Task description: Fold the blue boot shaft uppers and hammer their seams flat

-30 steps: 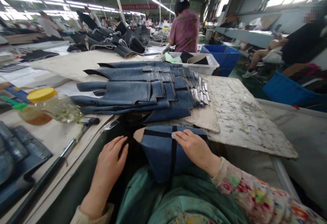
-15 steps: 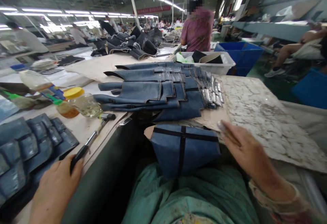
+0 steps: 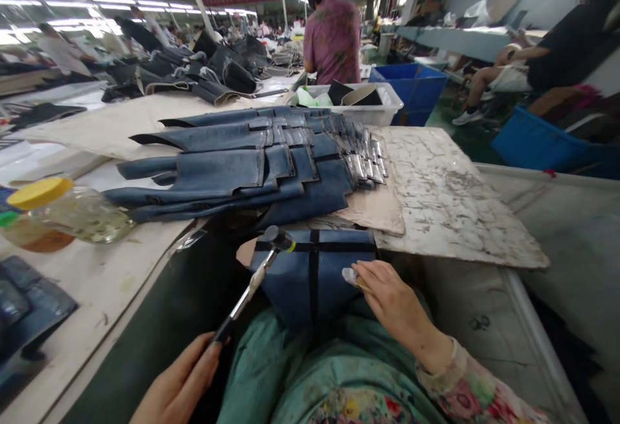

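My left hand [image 3: 181, 379] is closed around the black grip of a hammer [image 3: 249, 292]. The hammer's dark round head, with a yellow-green band, hangs over the upper left of a blue leather-like piece [image 3: 285, 279] with crossing black strips, which lies on my lap. At that piece's right side, my right hand [image 3: 387, 295] pinches a small tool with a whitish tip [image 3: 349, 275] and a yellowish handle; its exact kind is unclear. Beyond my lap, overlapping blue panels [image 3: 217, 172] lie in rows on the table, some with shiny clear pockets at their right ends.
A jar with a yellow lid [image 3: 41, 193] stands at the left, near more blue pieces [image 3: 33, 308]. A worn white board [image 3: 450, 198] covers the right of the table. Behind are a white bin [image 3: 378, 114], a blue bin [image 3: 411, 91] and a person in a purple shirt [image 3: 333, 37].
My left hand has lifted the hammer off the left table and brought it right, over the piece on my lap. My right hand has moved left onto that piece. The view has turned right.
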Action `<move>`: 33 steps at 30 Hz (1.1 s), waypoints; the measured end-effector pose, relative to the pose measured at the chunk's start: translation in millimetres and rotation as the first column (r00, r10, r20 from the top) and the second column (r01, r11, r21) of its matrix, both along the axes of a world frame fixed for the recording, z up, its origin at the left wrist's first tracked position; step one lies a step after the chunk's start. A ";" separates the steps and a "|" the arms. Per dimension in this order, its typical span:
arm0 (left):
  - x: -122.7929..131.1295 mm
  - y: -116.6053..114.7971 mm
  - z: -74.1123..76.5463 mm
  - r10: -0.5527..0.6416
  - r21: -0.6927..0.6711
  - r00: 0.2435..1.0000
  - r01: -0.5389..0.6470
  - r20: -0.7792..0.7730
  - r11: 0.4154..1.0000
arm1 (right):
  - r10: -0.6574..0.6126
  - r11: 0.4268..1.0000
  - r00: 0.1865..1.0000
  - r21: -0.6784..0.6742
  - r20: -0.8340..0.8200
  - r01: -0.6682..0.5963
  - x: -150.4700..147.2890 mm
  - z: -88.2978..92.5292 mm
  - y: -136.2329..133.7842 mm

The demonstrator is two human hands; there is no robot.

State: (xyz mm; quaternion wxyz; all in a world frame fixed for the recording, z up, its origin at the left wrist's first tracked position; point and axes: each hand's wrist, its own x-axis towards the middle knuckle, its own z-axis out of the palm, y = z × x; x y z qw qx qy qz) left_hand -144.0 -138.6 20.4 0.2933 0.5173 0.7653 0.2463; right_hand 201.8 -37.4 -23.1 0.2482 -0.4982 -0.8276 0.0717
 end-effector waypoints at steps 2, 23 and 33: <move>20.0 7.1 5.1 -0.051 -0.046 0.987 0.059 0.150 0.997 | 0.004 1.000 1.000 -0.007 -0.003 -0.004 -0.5 -0.4 -1.0; 31.0 36.5 4.2 -0.280 -0.138 0.944 0.258 -0.173 0.956 | -0.012 1.000 1.000 -0.006 -0.017 0.011 0.1 -2.4 -2.0; 28.0 30.9 1.2 -0.285 -0.137 0.936 0.261 -0.207 0.956 | -0.008 1.000 1.000 -0.006 -0.027 0.008 0.3 -2.0 -1.1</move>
